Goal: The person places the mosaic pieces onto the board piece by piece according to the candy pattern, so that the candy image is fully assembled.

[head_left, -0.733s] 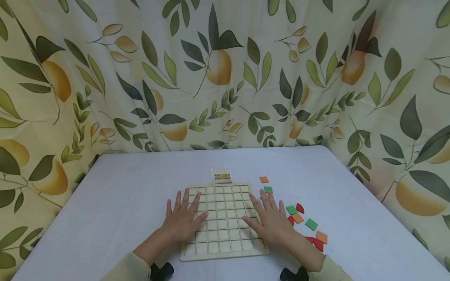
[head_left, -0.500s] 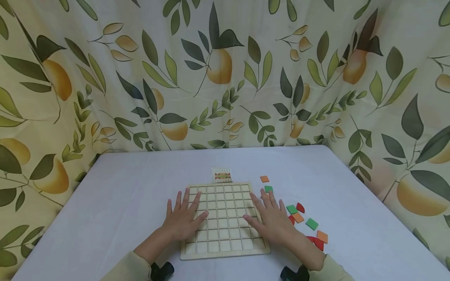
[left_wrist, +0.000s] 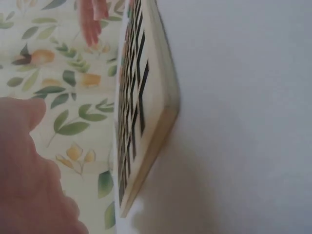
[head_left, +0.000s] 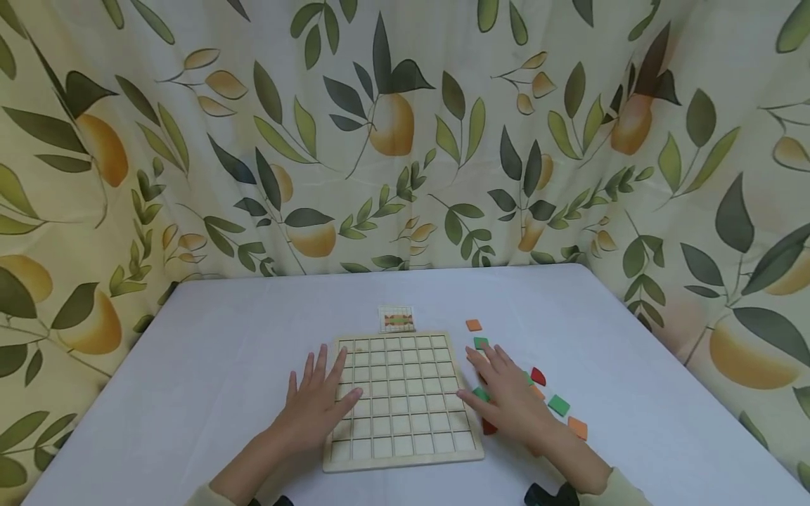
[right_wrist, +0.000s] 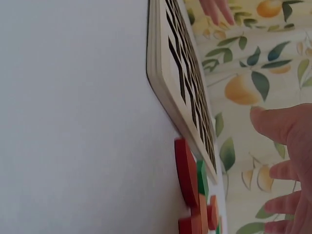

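Left hand (head_left: 313, 407) spread, fingers reaching over the left rim of the gridded wooden board (head_left: 403, 462); right hand (head_left: 511, 400) spread as well, beyond the board's right rim, over the coloured pieces. Both wrist views show a gap between palm and board. The right hand covers several pieces, so their number cannot be told; a green piece (head_left: 481, 393) and a red piece (head_left: 489, 426) peek out between it and the board. In the right wrist view that hand is cut off by the frame, as is the left in its own view. Sleeves leave at the bottom.

White worktop (head_left: 209, 365) stretches wide left of the left hand, and the board lies well short of its far edge. A loose orange square (head_left: 474, 325) lies beyond the right fingertips. Behind the board, a card (head_left: 396, 320) carries a red, orange and green pattern on a grid; finer print is too small to read.
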Tool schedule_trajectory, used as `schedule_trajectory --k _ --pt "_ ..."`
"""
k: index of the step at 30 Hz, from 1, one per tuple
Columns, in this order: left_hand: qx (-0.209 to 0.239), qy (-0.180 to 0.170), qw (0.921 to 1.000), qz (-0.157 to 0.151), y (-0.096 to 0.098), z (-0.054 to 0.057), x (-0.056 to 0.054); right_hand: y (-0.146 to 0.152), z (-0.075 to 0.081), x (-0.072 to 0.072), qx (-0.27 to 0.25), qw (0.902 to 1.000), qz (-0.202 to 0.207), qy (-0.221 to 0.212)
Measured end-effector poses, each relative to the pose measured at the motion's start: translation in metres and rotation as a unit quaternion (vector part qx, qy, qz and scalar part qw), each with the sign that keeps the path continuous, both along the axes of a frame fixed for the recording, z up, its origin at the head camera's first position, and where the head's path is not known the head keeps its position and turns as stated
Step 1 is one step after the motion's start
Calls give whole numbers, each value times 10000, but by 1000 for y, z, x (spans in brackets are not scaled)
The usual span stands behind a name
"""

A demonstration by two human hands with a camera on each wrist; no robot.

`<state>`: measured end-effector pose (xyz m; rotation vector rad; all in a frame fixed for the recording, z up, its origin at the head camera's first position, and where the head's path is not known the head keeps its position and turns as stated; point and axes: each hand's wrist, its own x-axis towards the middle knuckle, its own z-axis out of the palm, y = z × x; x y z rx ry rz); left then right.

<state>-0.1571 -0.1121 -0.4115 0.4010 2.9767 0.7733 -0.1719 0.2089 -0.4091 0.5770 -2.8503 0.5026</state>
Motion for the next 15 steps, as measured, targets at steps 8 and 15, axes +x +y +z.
schedule_trajectory --k 8,15 --pt "1088 -852 9898 -347 -6 -11 15 19 3 0 -92 9998 -154 30" --pt "1602 -1220 9783 -480 -10 -18 24 32 2 0 -206 9987 -429 -193"
